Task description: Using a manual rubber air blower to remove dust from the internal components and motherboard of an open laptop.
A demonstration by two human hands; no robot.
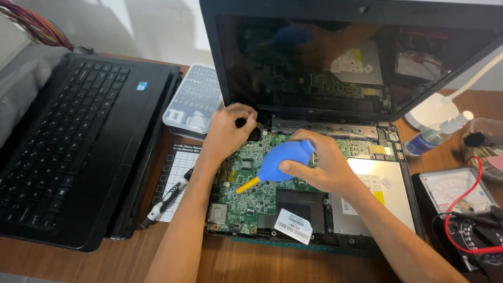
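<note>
Blue rubber catches the eye first: a bulb-shaped air blower (283,161) sits in the person's right hand (319,167), whose fingers and thumb are pressed around the bulb. Its yellow nozzle (247,185) slants down toward seven o'clock and ends just above the green motherboard (251,194) of an opened laptop (314,209), whose keyboard deck is off so the circuitry lies bare. The blower hovers over the middle of that board, well inside the chassis.

At eleven o'clock from the blower, the left hand (228,128) curls over the board's upper left corner near the hinge, fingers bent together around a small dark object I cannot make out. The dark screen (335,57) stands upright at twelve o'clock and mirrors the board and hands.

At three o'clock within the chassis lies a silver optical drive (380,194). Farther out at three o'clock an analog multimeter (456,194) rests on the wooden table (251,267) with red and black leads looped over it. At nine o'clock a second, closed-up black laptop (68,141) lies open with its keyboard showing; between the two machines are a clear case of screwdriver bits (194,99) and a screwdriver (167,199) lying on a white gridded mat (178,167).
</note>
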